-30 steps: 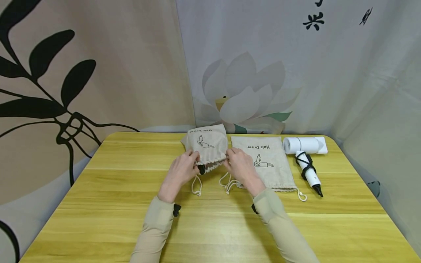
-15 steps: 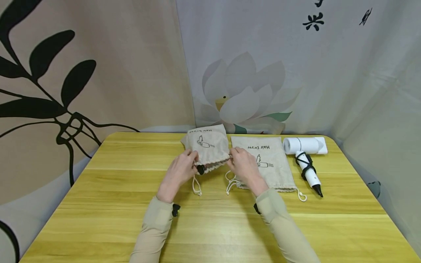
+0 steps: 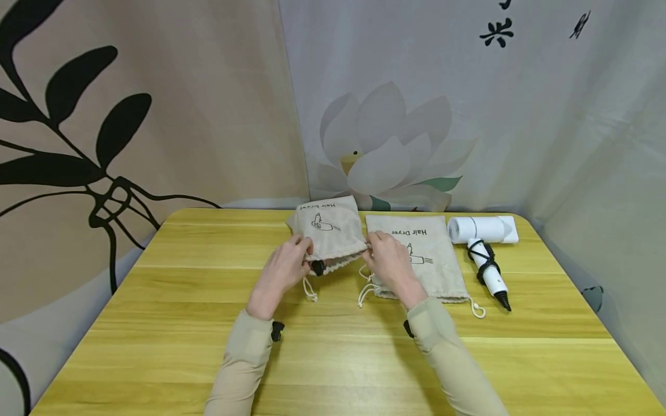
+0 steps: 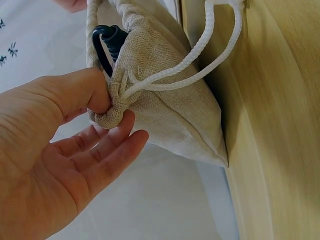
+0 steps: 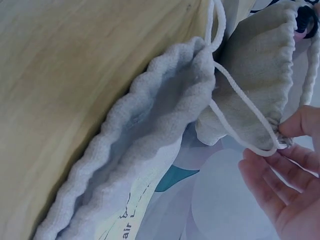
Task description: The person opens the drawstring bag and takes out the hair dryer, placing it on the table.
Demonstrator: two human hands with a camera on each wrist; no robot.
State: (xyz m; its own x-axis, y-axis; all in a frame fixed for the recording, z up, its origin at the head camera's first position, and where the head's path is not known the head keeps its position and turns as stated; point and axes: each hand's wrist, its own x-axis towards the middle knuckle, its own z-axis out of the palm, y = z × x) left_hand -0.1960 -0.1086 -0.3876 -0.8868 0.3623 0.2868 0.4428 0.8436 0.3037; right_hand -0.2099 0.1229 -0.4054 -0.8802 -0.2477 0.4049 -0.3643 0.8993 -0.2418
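A beige drawstring bag [image 3: 333, 228] printed "Hair Dryer" stands at the table's back, its gathered mouth facing me. My left hand [image 3: 283, 270] pinches the left corner of that mouth between thumb and fingers; a white cord loop [image 4: 185, 72] hangs from there. My right hand [image 3: 390, 263] pinches the opposite corner, where another white cord [image 5: 245, 102] loops down. Between the hands the mouth gapes. A black cord end [image 4: 114, 41] shows inside the opening; the rest of the contents is hidden in the cloth.
A second beige drawstring bag [image 3: 442, 277] lies flat at the right, partly under my right hand. Beyond it lie a white cylinder [image 3: 481, 230] and a white styling tool [image 3: 488, 271] with a black cord wound round it. A curtain [image 3: 229, 115] hangs behind the table [image 3: 171, 300].
My right hand has moved slightly to the right with its corner of the bag, widening the mouth. The left hand has stayed nearly in place.
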